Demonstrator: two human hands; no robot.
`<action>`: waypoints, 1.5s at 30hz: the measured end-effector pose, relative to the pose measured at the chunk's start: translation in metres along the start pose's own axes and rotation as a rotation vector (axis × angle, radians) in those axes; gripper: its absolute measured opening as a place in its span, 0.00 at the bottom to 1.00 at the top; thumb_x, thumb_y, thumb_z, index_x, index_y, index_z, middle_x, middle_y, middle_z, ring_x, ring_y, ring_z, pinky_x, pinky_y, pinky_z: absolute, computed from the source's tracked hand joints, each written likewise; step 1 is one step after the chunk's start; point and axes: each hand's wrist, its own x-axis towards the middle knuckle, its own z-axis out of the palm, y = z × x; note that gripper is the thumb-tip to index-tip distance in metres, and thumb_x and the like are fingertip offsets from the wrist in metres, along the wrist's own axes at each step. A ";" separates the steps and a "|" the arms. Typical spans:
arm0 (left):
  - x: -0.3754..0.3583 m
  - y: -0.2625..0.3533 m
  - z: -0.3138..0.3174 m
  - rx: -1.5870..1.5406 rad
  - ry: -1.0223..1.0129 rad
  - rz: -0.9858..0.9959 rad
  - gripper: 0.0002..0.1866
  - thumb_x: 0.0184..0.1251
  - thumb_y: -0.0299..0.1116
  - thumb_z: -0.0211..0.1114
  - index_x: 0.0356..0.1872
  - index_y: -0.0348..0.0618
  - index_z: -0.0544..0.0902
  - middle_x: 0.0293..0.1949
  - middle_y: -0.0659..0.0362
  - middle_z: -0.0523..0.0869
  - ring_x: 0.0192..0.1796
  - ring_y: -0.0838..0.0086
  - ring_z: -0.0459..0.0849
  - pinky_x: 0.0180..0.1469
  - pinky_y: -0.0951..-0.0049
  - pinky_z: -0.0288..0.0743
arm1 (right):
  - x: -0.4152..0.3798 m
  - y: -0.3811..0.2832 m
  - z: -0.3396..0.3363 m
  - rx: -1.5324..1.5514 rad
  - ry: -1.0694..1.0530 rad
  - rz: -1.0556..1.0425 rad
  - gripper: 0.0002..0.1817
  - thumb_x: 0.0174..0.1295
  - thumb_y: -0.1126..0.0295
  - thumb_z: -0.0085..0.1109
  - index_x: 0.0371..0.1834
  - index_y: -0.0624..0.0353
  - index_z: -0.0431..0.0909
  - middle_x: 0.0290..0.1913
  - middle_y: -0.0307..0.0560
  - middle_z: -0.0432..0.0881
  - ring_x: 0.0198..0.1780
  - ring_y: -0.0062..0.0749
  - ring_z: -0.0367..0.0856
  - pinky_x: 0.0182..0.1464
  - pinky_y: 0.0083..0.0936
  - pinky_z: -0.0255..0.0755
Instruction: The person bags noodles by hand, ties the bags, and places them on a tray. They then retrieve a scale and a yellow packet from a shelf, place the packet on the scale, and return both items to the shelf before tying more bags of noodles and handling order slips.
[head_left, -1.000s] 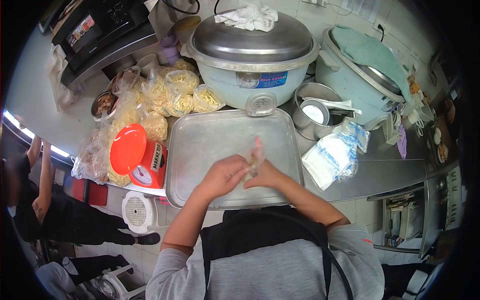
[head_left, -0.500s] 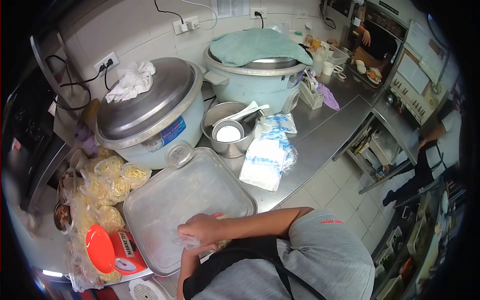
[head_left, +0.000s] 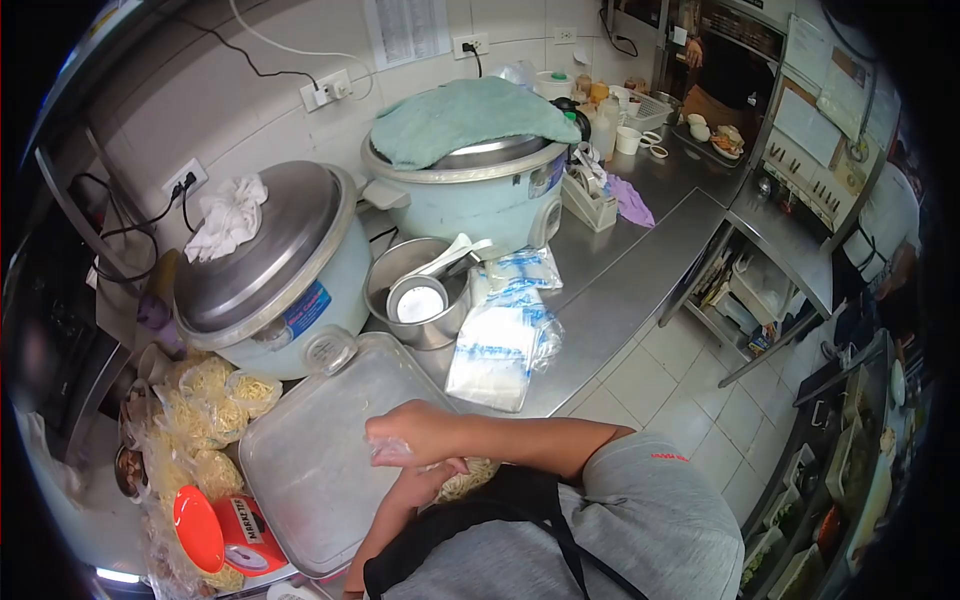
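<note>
My right hand (head_left: 408, 434) is closed on the gathered, clear plastic top (head_left: 392, 452) of a bag, above the front edge of a metal tray (head_left: 320, 450). Just below it, my left hand (head_left: 428, 484) holds the side of the bag of noodles (head_left: 467, 480), its fingers pressed against it. The bag is close to my apron, which partly hides it. Several bagged portions of noodles (head_left: 215, 430) lie left of the tray, beside a red scale (head_left: 245, 535) with a round pan.
Two big rice cookers (head_left: 285, 320) (head_left: 470, 205) stand behind the tray. A metal pot (head_left: 430, 335) with utensils and packs of plastic bags (head_left: 495, 350) sit on the steel counter (head_left: 610, 300). Another person (head_left: 885, 225) stands at the right, and a hand (head_left: 694, 52) shows at the far opening.
The view has shifted. My right hand has risen with the bag's top, and more of the noodles shows beside my left hand. The person at the right has moved and leans farther over.
</note>
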 end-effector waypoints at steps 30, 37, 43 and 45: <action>0.198 0.004 0.132 -0.384 -0.272 0.023 0.27 0.67 0.49 0.35 0.11 0.43 0.65 0.31 0.50 0.78 0.55 0.59 0.65 0.58 0.62 0.54 | -0.496 0.263 -0.226 -0.318 1.258 1.341 0.13 0.47 0.73 0.53 0.38 0.61 0.72 0.25 0.49 0.77 0.25 0.34 0.75 0.31 0.25 0.68; 0.218 0.013 0.152 -0.302 -0.174 -0.080 0.24 0.65 0.49 0.41 0.17 0.41 0.69 0.26 0.51 0.77 0.51 0.57 0.69 0.55 0.61 0.59 | -0.485 0.265 -0.210 -0.443 1.047 1.269 0.17 0.49 0.69 0.54 0.42 0.62 0.72 0.23 0.52 0.77 0.27 0.36 0.79 0.30 0.27 0.72; 0.229 0.019 0.161 -0.086 -0.118 -0.224 0.11 0.59 0.27 0.44 0.32 0.38 0.76 0.26 0.58 0.77 0.39 0.73 0.75 0.50 0.73 0.63 | -0.320 0.159 -0.262 0.183 0.783 0.679 0.13 0.52 0.64 0.56 0.35 0.63 0.75 0.25 0.44 0.77 0.25 0.22 0.76 0.29 0.19 0.70; 0.230 0.022 0.161 -0.040 -0.111 -0.251 0.10 0.59 0.26 0.44 0.32 0.39 0.76 0.24 0.60 0.77 0.38 0.75 0.74 0.47 0.74 0.63 | -0.266 0.133 -0.239 0.285 0.517 0.325 0.16 0.52 0.66 0.56 0.42 0.62 0.73 0.30 0.45 0.78 0.29 0.20 0.75 0.34 0.18 0.69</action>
